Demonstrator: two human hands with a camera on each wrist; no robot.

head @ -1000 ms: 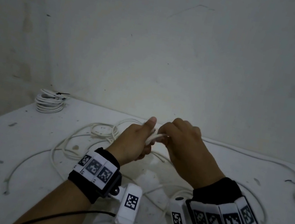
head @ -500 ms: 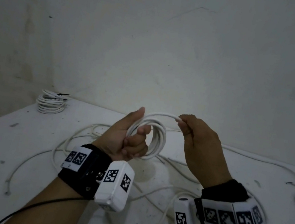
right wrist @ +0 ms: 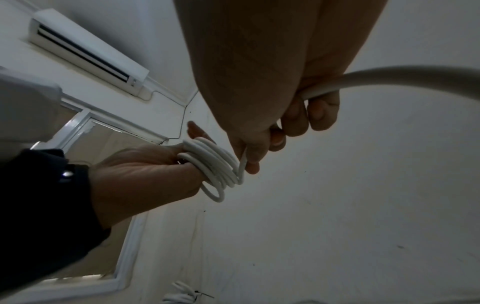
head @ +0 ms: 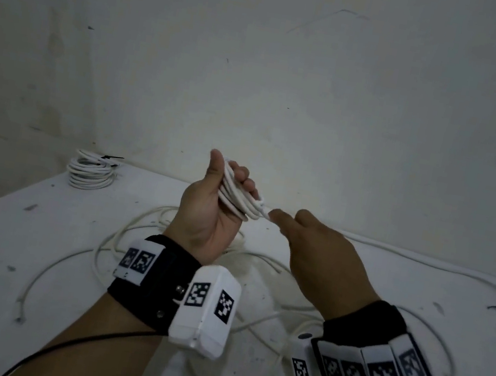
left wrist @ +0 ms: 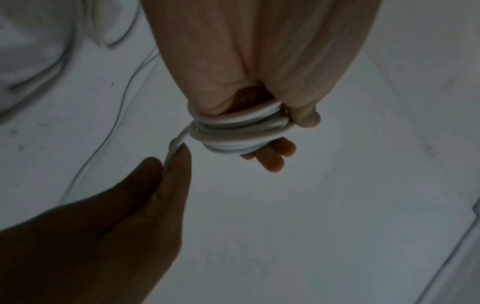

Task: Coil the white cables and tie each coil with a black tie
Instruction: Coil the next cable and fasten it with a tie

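Observation:
My left hand (head: 218,183) is raised over the table, palm toward me, and grips a small coil of white cable (head: 238,199) wound round its fingers, thumb up. Just right of the coil, my right hand (head: 283,223) pinches the cable's running strand between thumb and forefinger. In the left wrist view several turns of the coil (left wrist: 239,131) wrap the fingers, and the right hand's fingertips (left wrist: 179,162) pinch the strand where it leaves them. From the right wrist, the coil (right wrist: 213,164) sits left of my right hand (right wrist: 254,152), and the trailing cable (right wrist: 389,78) runs off right.
A finished coil (head: 90,173) bound with a black tie (head: 112,158) lies at the table's back left corner. Loose white cable (head: 120,238) loops over the white table (head: 0,245) under both hands and off to the right. A wall stands close behind.
My left hand has risen and turned, tilting the coil edge-on. The right hand has come down from the top of the loop to the coil's right side, still pinching the strand.

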